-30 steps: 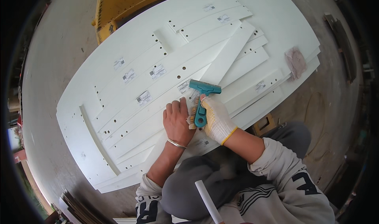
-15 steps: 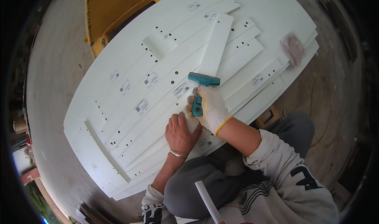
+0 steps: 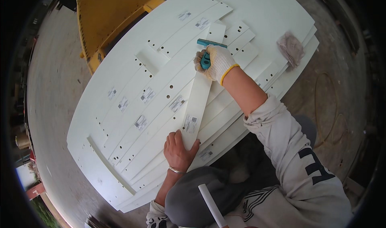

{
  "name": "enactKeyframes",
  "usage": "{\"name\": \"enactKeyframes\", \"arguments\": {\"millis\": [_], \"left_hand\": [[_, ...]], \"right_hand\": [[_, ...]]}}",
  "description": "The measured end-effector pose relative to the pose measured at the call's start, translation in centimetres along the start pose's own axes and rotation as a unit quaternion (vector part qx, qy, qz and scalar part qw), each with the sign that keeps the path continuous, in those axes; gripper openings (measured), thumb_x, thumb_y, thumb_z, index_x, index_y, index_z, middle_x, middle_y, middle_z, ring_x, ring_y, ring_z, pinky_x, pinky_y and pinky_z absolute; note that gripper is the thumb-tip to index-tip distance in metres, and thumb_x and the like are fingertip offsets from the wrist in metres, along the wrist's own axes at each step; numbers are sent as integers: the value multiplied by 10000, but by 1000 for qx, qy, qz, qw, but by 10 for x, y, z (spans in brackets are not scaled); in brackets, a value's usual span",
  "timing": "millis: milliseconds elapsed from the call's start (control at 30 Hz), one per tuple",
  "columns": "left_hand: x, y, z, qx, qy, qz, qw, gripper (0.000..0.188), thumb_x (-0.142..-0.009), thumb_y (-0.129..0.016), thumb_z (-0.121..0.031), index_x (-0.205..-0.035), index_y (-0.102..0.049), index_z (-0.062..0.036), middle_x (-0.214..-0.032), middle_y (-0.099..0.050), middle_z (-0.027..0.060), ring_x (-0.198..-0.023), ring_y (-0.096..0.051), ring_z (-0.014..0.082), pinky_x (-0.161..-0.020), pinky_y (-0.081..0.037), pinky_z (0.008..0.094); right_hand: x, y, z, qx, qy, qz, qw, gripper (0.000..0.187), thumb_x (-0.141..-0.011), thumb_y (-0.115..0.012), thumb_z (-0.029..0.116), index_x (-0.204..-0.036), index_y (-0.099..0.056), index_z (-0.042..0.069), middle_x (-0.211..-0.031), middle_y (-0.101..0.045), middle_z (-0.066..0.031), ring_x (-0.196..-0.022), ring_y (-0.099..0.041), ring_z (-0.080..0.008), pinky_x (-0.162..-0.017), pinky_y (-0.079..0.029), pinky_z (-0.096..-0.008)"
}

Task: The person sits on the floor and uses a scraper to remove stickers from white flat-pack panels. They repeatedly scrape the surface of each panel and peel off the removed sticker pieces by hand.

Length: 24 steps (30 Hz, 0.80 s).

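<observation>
My right hand [image 3: 217, 62], in a white knitted glove with a yellow cuff, is closed around the handle of a teal scraper [image 3: 212, 43] with a wide T-shaped head. Its head lies across the upper part of a narrow white board [image 3: 198, 97], which sits slantwise on other white panels. Bare, with a bangle at the wrist, my left hand [image 3: 179, 151] grips the board's near end, fingers on the left side and thumb on the right. A printed label [image 3: 190, 123] shows on the board just above that hand.
Beneath lies a stack of large white panels [image 3: 265, 11] with drilled holes and several labels. A crumpled pinkish cloth [image 3: 290, 50] rests at the right edge. A yellow metal frame [image 3: 108, 15] stands at the far left, and a thin hose [image 3: 333, 107] lies on the floor at right.
My right hand has pushed the scraper away from me, up along the narrow board, baring its label. My left hand stays at the near end. The whole view has shifted slightly.
</observation>
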State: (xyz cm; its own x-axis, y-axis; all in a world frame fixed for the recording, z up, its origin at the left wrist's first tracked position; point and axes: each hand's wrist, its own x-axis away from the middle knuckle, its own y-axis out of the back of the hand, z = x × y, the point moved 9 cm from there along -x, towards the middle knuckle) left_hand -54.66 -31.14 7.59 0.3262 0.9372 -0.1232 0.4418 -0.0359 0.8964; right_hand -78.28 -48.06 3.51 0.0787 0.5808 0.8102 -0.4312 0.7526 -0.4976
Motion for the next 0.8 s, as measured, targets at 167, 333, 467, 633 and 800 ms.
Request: {"name": "enactKeyframes", "arguments": {"millis": [167,333,467,633,800], "left_hand": [[12,2,6,-5,3,13,1000,679,-694,-908,-313,-1204,-612,23,-1069,-615,172,-955,-638,379,-788,-540,482],[14,2,12,-9,14,18,1000,687,-702,-899,-330,-1223,-601,5,-1079,-605,163,-960,-633,374,-788,-535,488],[15,2,8,-17,24,21,999,686,-699,-895,-333,-1222,-599,-3,-1075,-600,156,-971,-625,365,-798,-528,476],[8,0,7,-15,32,16,999,704,-694,-889,-326,-1248,-605,2,-1081,-599,156,-993,-616,359,-839,-513,464],[15,-2,14,-14,7,-11,1000,723,-691,-887,-301,-1282,-613,13,-1090,-599,161,-1001,-612,365,-863,-502,456]], "right_hand": [[-37,-8,57,-13,8,-20,1000,222,-1097,-465,214,-979,-523,34,-864,-634,-110,-716,-658,-219,-543,-534,-294],[-22,-25,88,67,92,45,992,217,-1082,-462,201,-923,-531,71,-828,-634,-86,-682,-635,-223,-510,-456,-306],[8,-7,47,151,76,30,985,156,-1024,-516,197,-901,-539,102,-775,-633,-73,-639,-623,-237,-503,-421,-342],[81,56,-113,211,-34,30,977,190,-1039,-564,252,-1104,-541,75,-830,-617,-131,-581,-608,-278,-478,-512,-438],[135,101,-184,273,-73,-11,959,194,-1051,-576,254,-1040,-577,60,-828,-617,-102,-618,-624,-264,-467,-530,-440]]}}
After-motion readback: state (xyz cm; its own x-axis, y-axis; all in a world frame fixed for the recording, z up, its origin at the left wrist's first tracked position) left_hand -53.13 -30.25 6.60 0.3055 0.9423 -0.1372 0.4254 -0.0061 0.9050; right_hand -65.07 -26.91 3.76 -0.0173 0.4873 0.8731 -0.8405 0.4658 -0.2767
